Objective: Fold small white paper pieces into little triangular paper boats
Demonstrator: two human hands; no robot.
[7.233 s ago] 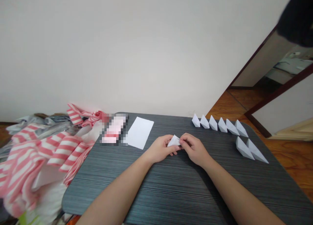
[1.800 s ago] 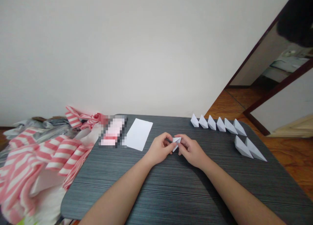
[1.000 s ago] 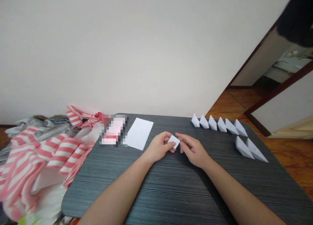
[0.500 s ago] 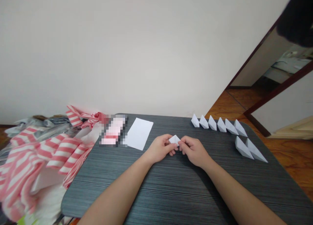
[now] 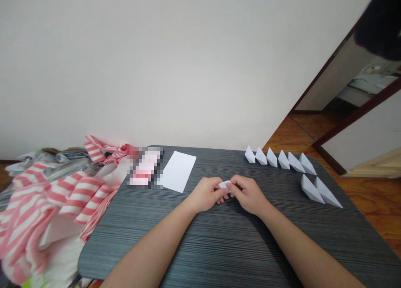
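Between both hands is a small folded white paper (image 5: pixel 224 184), partly covered by fingers. My left hand (image 5: pixel 207 194) pinches its left side, thumb on the near face and the other fingers curled beneath. On the opposite side my right hand (image 5: pixel 248 194) grips the paper between thumb and forefinger. The two hands nearly touch, just over the dark table (image 5: pixel 200 242). Farther right stand several folded white paper boats (image 5: pixel 272 157) in a back row, with two more paper boats (image 5: pixel 318 190) in front of them.
Left of my hands lie white paper sheets (image 5: pixel 179 171), beside a pixelated pinkish object (image 5: pixel 144 167). Red-and-white striped cloth (image 5: pixel 78 196) is heaped past the table's left edge. A pale wall (image 5: pixel 188 70) rises behind the table; a wooden floor (image 5: pixel 372 200) shows at right.
The folded paper has tipped and now shows as a flatter, narrower shape. My left hand has lowered slightly toward me, while the right hand stays nearly in place.
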